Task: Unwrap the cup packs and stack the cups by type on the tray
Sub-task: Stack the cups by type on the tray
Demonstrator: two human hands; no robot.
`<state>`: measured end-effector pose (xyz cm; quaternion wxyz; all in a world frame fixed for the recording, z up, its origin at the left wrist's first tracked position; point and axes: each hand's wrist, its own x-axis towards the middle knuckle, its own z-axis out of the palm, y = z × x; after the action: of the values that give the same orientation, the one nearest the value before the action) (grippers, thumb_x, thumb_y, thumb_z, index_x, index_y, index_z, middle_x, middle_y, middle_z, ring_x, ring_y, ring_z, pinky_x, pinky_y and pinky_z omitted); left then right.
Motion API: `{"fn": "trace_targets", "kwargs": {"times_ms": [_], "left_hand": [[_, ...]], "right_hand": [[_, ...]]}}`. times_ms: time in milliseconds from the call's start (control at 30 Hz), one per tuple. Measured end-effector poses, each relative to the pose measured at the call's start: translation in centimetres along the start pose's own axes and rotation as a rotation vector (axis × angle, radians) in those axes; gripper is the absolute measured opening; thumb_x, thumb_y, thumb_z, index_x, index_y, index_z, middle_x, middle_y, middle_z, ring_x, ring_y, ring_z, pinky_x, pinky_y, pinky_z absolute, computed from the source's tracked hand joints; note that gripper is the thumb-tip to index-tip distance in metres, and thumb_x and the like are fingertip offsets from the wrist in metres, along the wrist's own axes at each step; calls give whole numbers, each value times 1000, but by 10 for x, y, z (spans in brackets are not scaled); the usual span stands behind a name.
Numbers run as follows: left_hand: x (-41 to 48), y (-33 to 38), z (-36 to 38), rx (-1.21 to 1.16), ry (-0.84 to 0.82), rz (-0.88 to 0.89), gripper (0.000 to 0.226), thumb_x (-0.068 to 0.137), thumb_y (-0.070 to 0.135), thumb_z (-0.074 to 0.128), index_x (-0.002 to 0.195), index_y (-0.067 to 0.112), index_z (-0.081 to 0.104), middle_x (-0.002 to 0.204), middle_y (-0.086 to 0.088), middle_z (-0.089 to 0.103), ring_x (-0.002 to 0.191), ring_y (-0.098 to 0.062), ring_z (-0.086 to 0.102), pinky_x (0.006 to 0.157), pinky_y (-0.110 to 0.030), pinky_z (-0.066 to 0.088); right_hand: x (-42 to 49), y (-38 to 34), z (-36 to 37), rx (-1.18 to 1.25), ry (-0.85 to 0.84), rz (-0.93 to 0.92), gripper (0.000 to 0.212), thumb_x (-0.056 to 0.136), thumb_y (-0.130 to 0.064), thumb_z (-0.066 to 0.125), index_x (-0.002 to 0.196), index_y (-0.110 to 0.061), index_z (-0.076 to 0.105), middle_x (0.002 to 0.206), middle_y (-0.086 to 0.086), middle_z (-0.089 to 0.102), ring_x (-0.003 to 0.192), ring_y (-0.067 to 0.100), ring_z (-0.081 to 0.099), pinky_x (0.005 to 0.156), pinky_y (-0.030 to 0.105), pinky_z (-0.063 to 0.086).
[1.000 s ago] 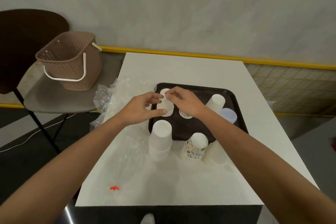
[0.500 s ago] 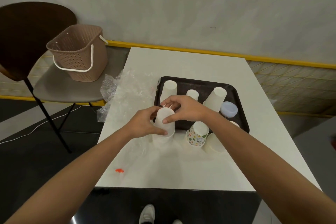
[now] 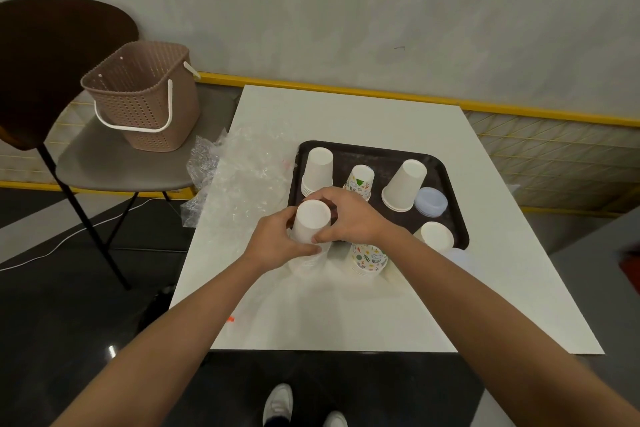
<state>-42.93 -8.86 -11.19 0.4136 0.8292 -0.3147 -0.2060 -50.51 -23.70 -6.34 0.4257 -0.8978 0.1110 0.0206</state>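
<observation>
A dark tray (image 3: 446, 166) lies on the white table. Near its front left corner stands an upside-down stack of plain white cups (image 3: 311, 222). My left hand (image 3: 277, 243) grips the stack from the left and my right hand (image 3: 346, 215) grips it from the right. On the tray stand another white cup stack (image 3: 318, 170), a patterned cup stack (image 3: 360, 180), a larger white stack (image 3: 405, 184), bluish lids (image 3: 431, 203) and a low white stack (image 3: 436, 236). A patterned cup stack (image 3: 369, 260) stands on the table just in front of the tray.
Crumpled clear wrapping (image 3: 239, 180) lies on the table left of the tray. A brown basket (image 3: 145, 97) sits on a chair (image 3: 86, 156) to the left. A small red scrap (image 3: 230, 320) lies near the table's front left edge. The wall runs behind.
Both hands came back from the tray to the white cup stack in front of it and now clasp it. The camera view shifted slightly.
</observation>
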Motion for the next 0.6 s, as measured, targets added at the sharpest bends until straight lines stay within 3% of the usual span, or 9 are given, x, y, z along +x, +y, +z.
{"fn": "trace_targets", "kwargs": {"times_ms": [433,600], "left_hand": [[1,12,-8,76,24,35,64,59,33,87,116,18,63,106,3,70,95,-15,63,75,-22,45],[6,21,-15,88,41,53,64,59,34,86,117,17,63,108,2,70,94,-13,64,75,-20,45]], "right_hand": [[3,2,-5,-7,34,-41,56,60,-10,82,110,-23,61,109,-6,58,104,14,59,92,38,50],[7,-3,-17,33,34,-69,56,62,-8,81,112,-21,61,111,-6,58,104,9,57,86,24,52]]}}
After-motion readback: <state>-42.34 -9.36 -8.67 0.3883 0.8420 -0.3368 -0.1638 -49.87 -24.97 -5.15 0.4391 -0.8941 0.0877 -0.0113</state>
